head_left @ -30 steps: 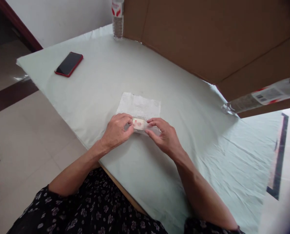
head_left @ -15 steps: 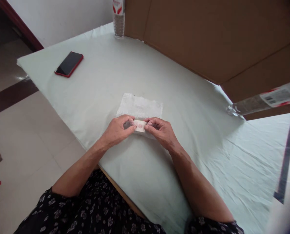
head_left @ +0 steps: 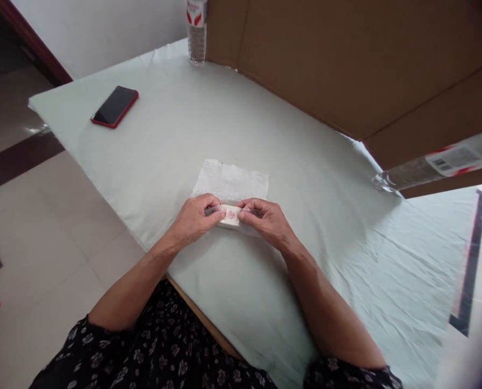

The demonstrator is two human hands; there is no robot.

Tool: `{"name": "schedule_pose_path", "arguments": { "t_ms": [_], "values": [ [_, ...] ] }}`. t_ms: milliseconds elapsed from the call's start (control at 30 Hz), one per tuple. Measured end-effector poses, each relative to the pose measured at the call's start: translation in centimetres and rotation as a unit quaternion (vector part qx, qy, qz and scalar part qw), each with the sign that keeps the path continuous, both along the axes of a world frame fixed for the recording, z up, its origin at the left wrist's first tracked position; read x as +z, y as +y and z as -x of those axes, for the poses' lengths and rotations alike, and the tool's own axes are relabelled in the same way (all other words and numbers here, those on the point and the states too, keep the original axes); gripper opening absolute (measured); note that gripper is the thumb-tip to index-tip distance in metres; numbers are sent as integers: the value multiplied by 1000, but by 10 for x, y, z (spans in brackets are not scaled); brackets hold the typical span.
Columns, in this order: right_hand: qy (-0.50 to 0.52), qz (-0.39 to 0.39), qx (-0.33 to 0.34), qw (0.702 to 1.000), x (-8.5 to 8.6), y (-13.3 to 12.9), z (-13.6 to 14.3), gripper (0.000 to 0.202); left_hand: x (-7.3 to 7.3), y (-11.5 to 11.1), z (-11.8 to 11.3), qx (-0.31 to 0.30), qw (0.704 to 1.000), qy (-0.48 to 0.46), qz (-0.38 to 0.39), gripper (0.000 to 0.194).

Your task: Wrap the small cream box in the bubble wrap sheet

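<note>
**Small white rectangular block with reddish print (head_left: 231,215) was pinched at both ends**

The surface (head_left: 305,162), draped in pale green cloth, was flanked by pale floor tiles (head_left: 70,216). Over the near edge of a crinkled white sheet (head_left: 232,181), the left hand (head_left: 195,220) and right hand (head_left: 268,221) were angled inward, each grip nearly closed on the block.

Both bare hands (head_left: 226,219) pinch a small white rectangular block (head_left: 230,214); a red-edged black phone (head_left: 115,107) lies toward ten o'clock.
</note>
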State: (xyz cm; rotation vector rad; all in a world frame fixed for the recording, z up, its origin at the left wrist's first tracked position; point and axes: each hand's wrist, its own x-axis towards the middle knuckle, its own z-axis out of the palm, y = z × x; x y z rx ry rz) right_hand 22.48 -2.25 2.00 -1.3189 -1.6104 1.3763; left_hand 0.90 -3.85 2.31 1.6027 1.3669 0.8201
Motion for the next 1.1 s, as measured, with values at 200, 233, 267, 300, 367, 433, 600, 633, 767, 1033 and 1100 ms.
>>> {"name": "schedule_pose_path", "arguments": {
  "t_ms": [200, 233, 267, 300, 367, 433, 600, 633, 767, 1033, 1100],
  "values": [
    [-45, -24, -9, 999, 2, -1, -6, 24, 2, 3, -1, -13, 1000, 12, 4, 16],
    [-47, -30, -9, 998, 2, -1, -6, 24, 3, 3, -1, -14, 1000, 14, 3, 16],
    [-47, -35, -10, 998, 2, -1, -7, 24, 3, 3, -1, -15, 1000, 14, 2, 15],
    [-46, -41, -10, 998, 2, -2, -7, 23, 3, 3, -1, -14, 1000, 12, 2, 15],
    [-43, -49, -10, 998, 1, -2, -6, 23, 3, 2, -2, -11, 1000, 6, 1, 15],
    [-41, -55, -10, 998, 1, -2, -5, 22, 3, 0, -2, -3, 1000, -1, 1, 17],
    [-50, -55, -14, 997, 1, -4, -1, 21, 1, -2, -2, 1, 1000, -25, 13, 21],
    [-50, -55, -13, 997, 1, -5, -1, 21, 1, -2, -2, 1, 999, -28, 17, 21],
    [-48, -62, -3, 997, 0, -5, 1, 21, 2, -2, -1, -1, 999, -23, 32, 22],
    [-174, -211, -15, 962, 3, -12, -8, 17, 8, 1, 1, -14, 998, -13, 62, 27],
    [-233, -340, -17, 911, 12, -21, -4, 18, 9, 2, 1, -19, 998, -9, 67, 27]
  ]
}}
